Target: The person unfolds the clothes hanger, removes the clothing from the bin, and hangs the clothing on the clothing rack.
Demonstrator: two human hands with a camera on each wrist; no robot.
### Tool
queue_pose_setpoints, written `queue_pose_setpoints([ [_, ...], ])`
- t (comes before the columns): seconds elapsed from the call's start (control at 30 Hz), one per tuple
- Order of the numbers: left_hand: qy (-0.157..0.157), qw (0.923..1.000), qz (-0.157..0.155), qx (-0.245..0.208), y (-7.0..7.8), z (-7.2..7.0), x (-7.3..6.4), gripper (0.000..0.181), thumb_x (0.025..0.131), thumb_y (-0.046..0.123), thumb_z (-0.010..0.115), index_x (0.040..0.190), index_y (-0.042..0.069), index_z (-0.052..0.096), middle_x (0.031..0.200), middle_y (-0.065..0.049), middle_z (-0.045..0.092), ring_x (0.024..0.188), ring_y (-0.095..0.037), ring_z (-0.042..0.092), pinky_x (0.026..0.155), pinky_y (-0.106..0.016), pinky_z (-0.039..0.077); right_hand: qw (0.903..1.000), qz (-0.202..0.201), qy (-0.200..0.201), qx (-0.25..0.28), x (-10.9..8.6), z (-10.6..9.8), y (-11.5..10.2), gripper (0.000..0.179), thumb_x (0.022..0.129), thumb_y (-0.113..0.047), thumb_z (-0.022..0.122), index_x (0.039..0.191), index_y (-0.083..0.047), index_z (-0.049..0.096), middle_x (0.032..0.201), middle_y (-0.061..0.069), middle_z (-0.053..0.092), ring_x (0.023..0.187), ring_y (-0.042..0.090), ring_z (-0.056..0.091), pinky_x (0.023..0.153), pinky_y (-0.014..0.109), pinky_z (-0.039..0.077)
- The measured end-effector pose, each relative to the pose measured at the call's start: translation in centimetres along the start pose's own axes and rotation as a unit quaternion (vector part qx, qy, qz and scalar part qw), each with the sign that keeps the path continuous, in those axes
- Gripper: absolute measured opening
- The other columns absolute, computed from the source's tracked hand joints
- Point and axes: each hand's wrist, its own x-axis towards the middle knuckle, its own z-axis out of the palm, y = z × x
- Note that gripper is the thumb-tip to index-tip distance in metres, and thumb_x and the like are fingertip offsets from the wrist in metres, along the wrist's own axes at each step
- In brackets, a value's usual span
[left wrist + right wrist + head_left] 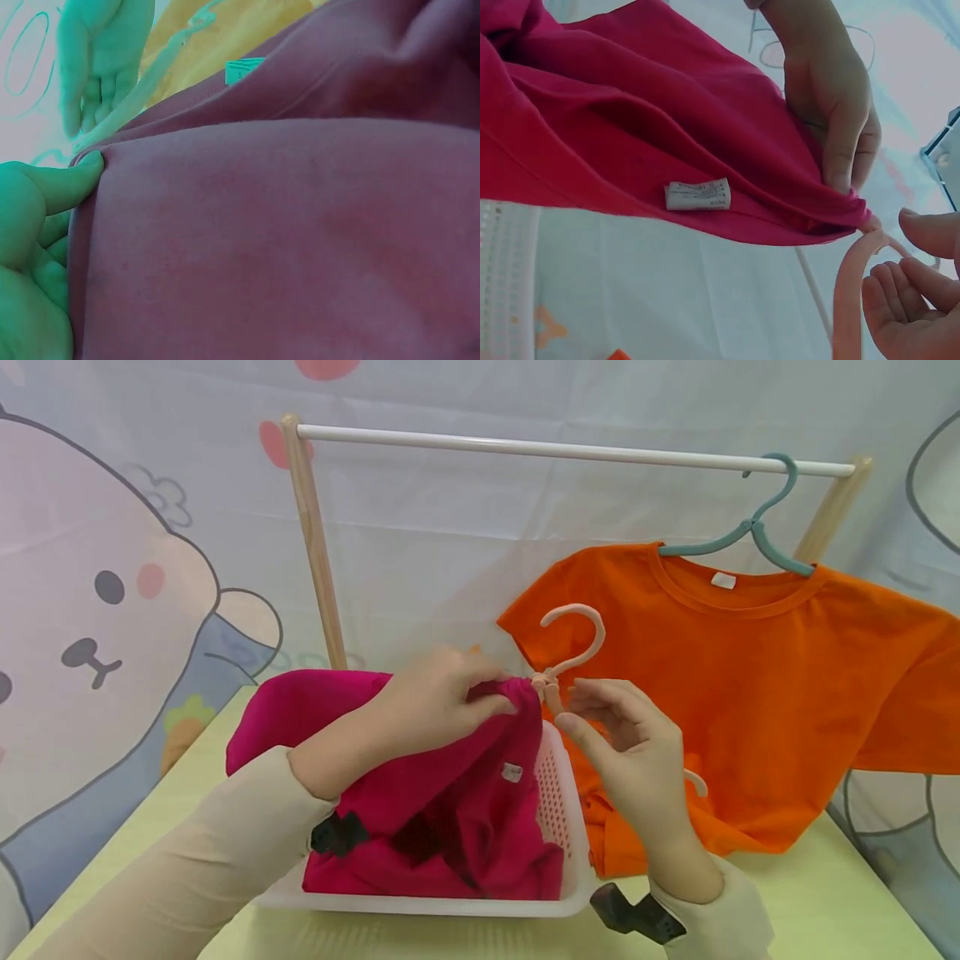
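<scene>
My left hand (427,702) pinches a magenta T-shirt (420,777) at its neckline, with the thumb on top of the cloth. A peach clothes hanger (600,631) sticks out at that pinched corner, hook upward. One of its arms (847,300) shows bare, while the other side is hidden by the shirt. My right hand (637,752) is beside the bare arm, thumb and fingers apart and loosely bent, gripping nothing in the right wrist view. A white label (697,195) shows inside the collar. The shirt's lower part lies in a white basket (576,827).
Behind stands a rack with a white bar (465,443) and wooden posts. An orange T-shirt (787,693) hangs from it on a teal hanger (772,553), its hem reaching the pale yellow table (847,893). Another peach hook (697,782) shows near my right wrist.
</scene>
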Motion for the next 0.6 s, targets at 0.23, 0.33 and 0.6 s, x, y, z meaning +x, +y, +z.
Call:
queue_pose_setpoints([
  [0.23,0.013,0.9986,-0.051,0.005,0.4,-2.1,1.3,0.015,0.088,0.013,0.071,0.101,0.005,0.072,0.082,-0.002,0.069,0.068,-0.014,0.057,0.065,-0.025,0.050,0.9990,-0.025,-0.033,0.017,-0.7,0.2,-0.2,0.030,0.079,0.007,0.073,0.105,0.016,0.062,0.100,-0.001,0.066,0.088,0.012,0.064,0.087,0.022,0.053],
  [0.33,0.016,0.9973,-0.070,0.016,0.5,-2.6,1.7,0.016,0.088,0.014,0.071,0.100,0.003,0.072,0.075,-0.003,0.066,0.061,-0.015,0.052,0.058,-0.025,0.047,0.9990,-0.002,-0.044,-0.007,-1.3,0.4,0.2,0.032,0.076,0.014,0.072,0.107,0.012,0.064,0.100,0.000,0.066,0.087,0.012,0.063,0.087,0.021,0.053],
  [0.6,0.031,0.9945,-0.096,0.027,0.7,-3.4,2.4,0.019,0.089,0.016,0.070,0.104,0.005,0.072,0.079,-0.004,0.067,0.064,-0.017,0.053,0.061,-0.027,0.046,0.9890,0.098,-0.075,-0.082,-2.5,0.6,1.6,0.034,0.077,0.007,0.075,0.110,0.004,0.066,0.101,0.012,0.066,0.088,0.016,0.062,0.084,0.018,0.053],
])
